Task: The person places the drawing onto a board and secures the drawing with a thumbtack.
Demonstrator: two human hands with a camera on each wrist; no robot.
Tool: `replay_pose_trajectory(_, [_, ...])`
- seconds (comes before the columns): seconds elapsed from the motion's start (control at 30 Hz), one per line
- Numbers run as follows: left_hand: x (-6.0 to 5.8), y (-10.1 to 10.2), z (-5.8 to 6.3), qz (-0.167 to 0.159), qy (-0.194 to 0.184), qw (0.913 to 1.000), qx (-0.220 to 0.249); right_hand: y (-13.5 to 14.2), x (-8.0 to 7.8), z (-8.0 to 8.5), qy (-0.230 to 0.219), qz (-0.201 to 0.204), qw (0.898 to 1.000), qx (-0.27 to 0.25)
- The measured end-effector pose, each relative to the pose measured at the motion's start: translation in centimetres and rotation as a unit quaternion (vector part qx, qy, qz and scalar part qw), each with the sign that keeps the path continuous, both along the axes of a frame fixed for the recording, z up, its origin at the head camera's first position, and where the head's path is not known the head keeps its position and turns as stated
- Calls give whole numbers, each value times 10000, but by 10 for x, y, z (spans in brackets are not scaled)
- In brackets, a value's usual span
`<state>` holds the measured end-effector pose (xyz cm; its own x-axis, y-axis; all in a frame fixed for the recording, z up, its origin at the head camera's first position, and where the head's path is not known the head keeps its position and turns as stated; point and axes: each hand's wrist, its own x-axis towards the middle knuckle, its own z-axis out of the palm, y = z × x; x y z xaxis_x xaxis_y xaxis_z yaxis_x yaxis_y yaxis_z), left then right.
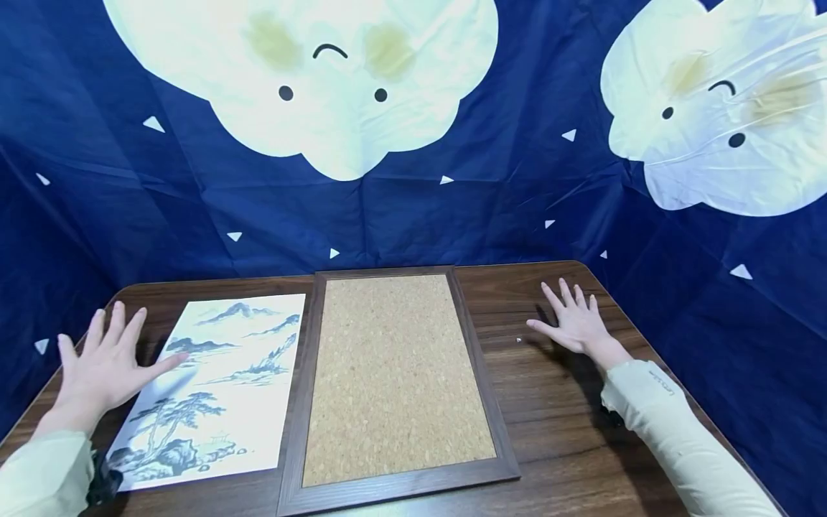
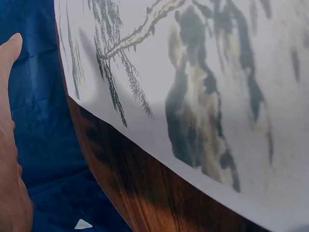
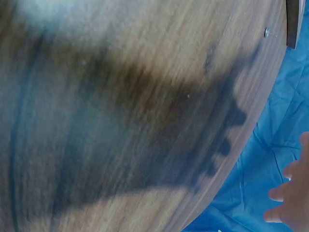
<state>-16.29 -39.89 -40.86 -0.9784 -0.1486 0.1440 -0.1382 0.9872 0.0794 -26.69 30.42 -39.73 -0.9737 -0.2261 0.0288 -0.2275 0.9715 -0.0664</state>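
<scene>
My left hand (image 1: 106,370) hovers with spread fingers at the left, its thumb reaching over the left side of a sheet printed with a blue-grey landscape (image 1: 258,402). Part of that hand also shows at the edge of the left wrist view, beside the sheet's rocks and branches. To the sheet's right lies a cork board (image 1: 394,373) in a dark wooden frame (image 1: 400,492). My right hand (image 1: 575,323), fingers spread and holding nothing, is above the table right of the board. A tiny pale object (image 1: 519,339), too small to identify, lies near its thumb.
The brown wood-grain table (image 1: 549,431) has rounded far corners. Dark blue cloth (image 1: 388,222) with white cloud shapes and small triangles hangs behind it and along both sides. In the right wrist view, a hand's shadow falls on the tabletop (image 3: 231,29).
</scene>
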Motion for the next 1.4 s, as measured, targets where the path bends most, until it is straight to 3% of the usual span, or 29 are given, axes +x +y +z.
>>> replay_pose_trajectory(0.3, [7,2,-3,-185,120,9989,413,-2,2,-1,111,135,9998,-14])
replay_pose_trajectory(0.57, [17,9,-10,-409,10,9927,1134,-5,5,-2,61,198,9994,-264])
replay_pose_trajectory(0.8, [22,11,-11,-85,-307,9847,1715,-10,7,-2,155,431,9964,-718])
replay_pose_trajectory(0.93, [24,10,-7,235,-582,9686,2404,-12,9,-3,104,720,9897,-1235])
replay_pose_trajectory(1.03, [26,9,-5,244,-697,9602,2694,-13,11,-4,-8,899,9835,-1568])
replay_pose_trajectory(1.17, [27,6,-6,165,-912,9560,2783,-14,13,-5,-24,1008,9770,-1881])
replay_pose_trajectory(1.4, [25,-3,-11,135,-1079,9551,2758,-17,17,-13,-307,774,9555,-2828])
